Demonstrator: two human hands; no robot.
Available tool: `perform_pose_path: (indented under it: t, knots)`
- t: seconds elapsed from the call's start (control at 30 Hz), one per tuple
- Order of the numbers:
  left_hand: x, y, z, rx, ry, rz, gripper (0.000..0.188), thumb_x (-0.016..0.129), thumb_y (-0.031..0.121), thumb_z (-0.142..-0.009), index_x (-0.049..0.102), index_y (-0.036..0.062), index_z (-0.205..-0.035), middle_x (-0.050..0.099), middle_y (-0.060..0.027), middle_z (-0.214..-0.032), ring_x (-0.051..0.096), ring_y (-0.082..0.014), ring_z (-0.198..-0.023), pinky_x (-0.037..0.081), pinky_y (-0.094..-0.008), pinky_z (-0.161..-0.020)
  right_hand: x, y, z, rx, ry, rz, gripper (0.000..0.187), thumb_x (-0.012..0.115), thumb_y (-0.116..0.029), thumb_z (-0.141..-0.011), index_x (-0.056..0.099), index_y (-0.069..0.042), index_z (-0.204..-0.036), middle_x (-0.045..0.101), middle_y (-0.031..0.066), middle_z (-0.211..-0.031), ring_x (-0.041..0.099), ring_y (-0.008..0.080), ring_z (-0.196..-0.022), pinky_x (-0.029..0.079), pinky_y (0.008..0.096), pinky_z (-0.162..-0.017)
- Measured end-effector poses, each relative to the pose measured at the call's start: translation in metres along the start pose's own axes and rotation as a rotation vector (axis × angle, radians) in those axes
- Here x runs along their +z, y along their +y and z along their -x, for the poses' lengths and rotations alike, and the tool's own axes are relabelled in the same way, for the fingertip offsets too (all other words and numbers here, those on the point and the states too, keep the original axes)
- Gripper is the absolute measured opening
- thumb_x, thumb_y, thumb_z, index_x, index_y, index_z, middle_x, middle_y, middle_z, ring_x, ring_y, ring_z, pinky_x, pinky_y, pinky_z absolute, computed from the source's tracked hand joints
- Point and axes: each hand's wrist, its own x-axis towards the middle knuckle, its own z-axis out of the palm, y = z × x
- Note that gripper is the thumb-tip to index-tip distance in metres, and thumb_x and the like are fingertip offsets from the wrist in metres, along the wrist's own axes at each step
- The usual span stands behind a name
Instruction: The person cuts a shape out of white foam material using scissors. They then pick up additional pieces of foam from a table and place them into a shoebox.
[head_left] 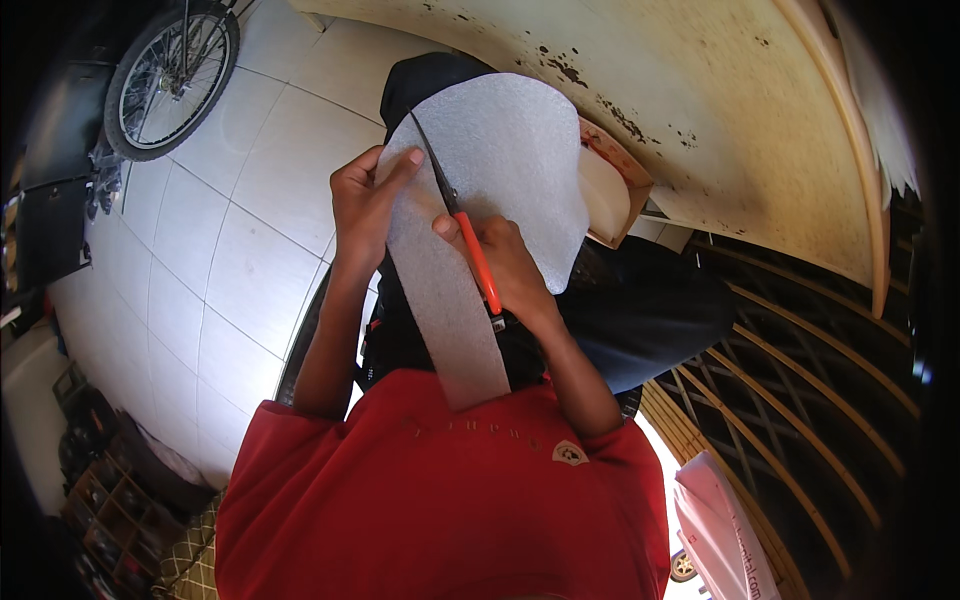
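Observation:
A sheet of thin whitish-grey foam [500,140] lies over my lap, its far edge rounded. My left hand [372,195] pinches its left edge, thumb on top and fingers beneath. In my right hand [500,255] is a pair of scissors [477,255] with orange handles and dark blades. The blades lie along the sheet and point up and away, the tip near the far left edge. A long strip [450,340] of the foam, partly cut from the rest, hangs toward my red shirt [440,480]. How far the blades are apart is hard to see.
A cardboard box [640,190] with a pale item inside stands right of my knees, below a stained cream panel [690,110]. A bicycle wheel [175,80] rests on the white tiled floor [250,230] at far left. Bamboo-like slats [800,400] and a pink bag [715,520] are at right.

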Motion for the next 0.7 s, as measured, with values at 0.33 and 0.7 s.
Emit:
perform_pose_path:
  t: [0.33,0.7]
  knots:
    - [-0.004,-0.002,-0.002,-0.041,-0.074,0.034,0.018,0.073,0.017,-0.086,0.069,-0.0005,-0.088,0.066,-0.0031,-0.073,0.059,-0.0062,-0.06,0.047,-0.0227,-0.056,0.008,0.01,-0.004,-0.078,0.029,-0.132,0.078,0.054,-0.074,-0.082,0.045,-0.003,-0.051,0.041,0.0027,-0.044,0.047,0.0139,-0.04,0.039,0.0319,-0.038]
    - [-0.005,-0.003,0.001,-0.105,-0.125,0.066,0.021,0.073,0.019,-0.086,0.068,-0.0018,-0.09,0.066,-0.0033,-0.073,0.059,-0.0065,-0.06,0.047,-0.0228,-0.057,-0.002,-0.007,-0.006,0.056,-0.043,-0.177,0.07,0.062,-0.064,-0.084,0.049,-0.002,-0.054,0.046,0.0048,-0.045,0.053,0.0165,-0.038,0.042,0.0309,-0.037]
